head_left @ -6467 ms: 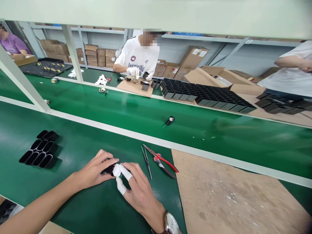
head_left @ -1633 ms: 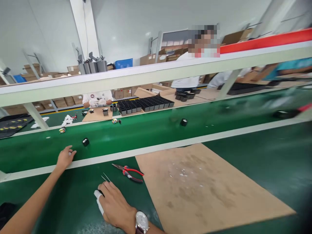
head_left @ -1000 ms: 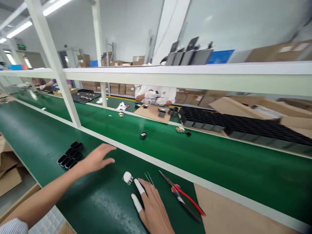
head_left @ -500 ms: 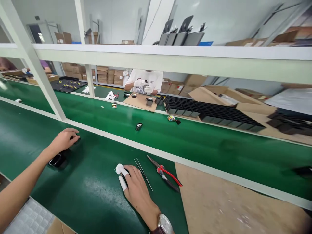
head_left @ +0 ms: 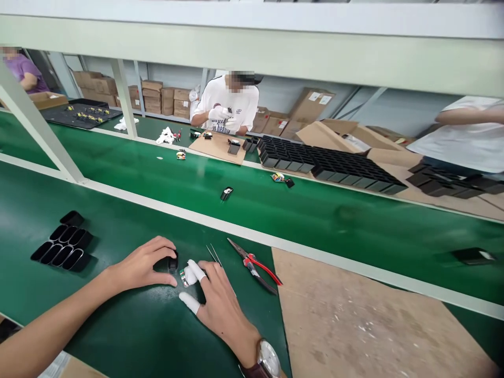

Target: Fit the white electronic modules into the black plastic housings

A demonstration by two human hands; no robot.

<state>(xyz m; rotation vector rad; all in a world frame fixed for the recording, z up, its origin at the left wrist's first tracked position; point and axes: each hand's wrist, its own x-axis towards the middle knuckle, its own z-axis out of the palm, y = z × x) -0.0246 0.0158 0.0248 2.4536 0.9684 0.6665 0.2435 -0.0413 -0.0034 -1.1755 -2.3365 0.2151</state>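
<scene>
My left hand [head_left: 147, 265] has its thumb and fingers apart around a small black oval housing [head_left: 172, 261]; the fingertips are at its far side, and the thumb appears clear of it. My right hand [head_left: 220, 294] wears white finger cots on thumb and index finger. Its index finger rests on or just over a small green circuit board with a white lump [head_left: 189, 276], while the thumb stays spread away from it. Tweezers [head_left: 213, 254] lie partly hidden behind my right hand. Beyond them are red-and-black long-nose pliers [head_left: 252, 265].
Several black oval housings [head_left: 63, 247] stand in rows at left. A brown board [head_left: 374, 315] covers the right side. On the green belt [head_left: 177, 178] lie a black housing [head_left: 227, 193] and small wired parts [head_left: 279, 178]. Co-workers are across the belt, near trays of black housings [head_left: 331, 165].
My left hand has moved right, away from the rows of housings, and a black housing now stands close to my right hand. The view has tilted down; my right hand's thumb has spread.
</scene>
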